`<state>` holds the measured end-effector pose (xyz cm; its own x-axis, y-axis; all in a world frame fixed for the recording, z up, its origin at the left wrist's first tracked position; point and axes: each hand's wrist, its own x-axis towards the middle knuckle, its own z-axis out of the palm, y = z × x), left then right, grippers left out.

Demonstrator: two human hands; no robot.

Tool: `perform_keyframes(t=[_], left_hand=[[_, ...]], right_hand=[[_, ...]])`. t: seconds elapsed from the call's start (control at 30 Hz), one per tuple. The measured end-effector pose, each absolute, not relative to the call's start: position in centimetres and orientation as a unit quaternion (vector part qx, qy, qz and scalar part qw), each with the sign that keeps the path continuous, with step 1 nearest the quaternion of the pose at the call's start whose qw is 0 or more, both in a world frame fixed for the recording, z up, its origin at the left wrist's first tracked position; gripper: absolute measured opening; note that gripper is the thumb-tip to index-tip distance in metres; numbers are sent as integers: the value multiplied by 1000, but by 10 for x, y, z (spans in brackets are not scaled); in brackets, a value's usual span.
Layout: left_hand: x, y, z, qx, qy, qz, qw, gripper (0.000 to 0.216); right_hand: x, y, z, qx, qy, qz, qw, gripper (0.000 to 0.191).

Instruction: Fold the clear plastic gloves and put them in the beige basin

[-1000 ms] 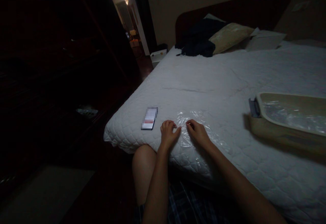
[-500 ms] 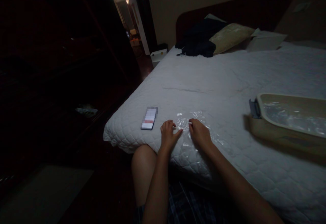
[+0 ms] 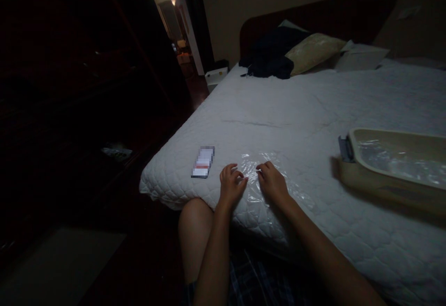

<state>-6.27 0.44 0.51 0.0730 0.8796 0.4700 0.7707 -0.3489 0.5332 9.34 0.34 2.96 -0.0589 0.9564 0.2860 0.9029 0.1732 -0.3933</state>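
A crinkled clear plastic bag (image 3: 255, 190) lies spread on the white quilted bed near its front edge, catching the light. My left hand (image 3: 232, 185) is at the bag's left side, thumb and index finger brought close together in a pinch on the film. Opposite it, my right hand (image 3: 272, 180) has its fingers curled and pinches the plastic from the right. A small gap separates the two hands, with shiny film between them. Left of my left hand lies a phone (image 3: 203, 162) with a lit, blurred screen.
A beige plastic bin (image 3: 390, 185) with a grey latch stands at the right, with clear plastic inside. Dark cloth (image 3: 268, 55), a tan pillow (image 3: 315, 53) and a white box (image 3: 362, 57) lie by the headboard (image 3: 324, 13). The bed's left edge (image 3: 167, 146) drops to dark floor.
My left thumb has drawn in toward the index finger. My right hand has shifted very slightly left, and the plastic between the hands looks more creased.
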Motion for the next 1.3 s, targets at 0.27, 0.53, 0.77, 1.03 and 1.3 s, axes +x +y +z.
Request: perform_keyframes(t=[0.27,0.53,0.77,1.03,1.3], left_hand=[[-64,3,1,758,551,345,60,4],[-65,1,9,732,535,419,51,3],[-28,-22,31,814,447,369,22,11],[72,-65,36,931,333,145,-36,12],[119,-76,34,897,434,84,-14,16]], right_hand=[[98,6,27,-628,-746,61,211,24],[171,20,32,-658,-655,140,344,27],[237,16,-2,-650,-545,234,474,28],[234,11,-5,-633,-519,251,516,26],[234,9,-1,-641,-500,258,522,27]])
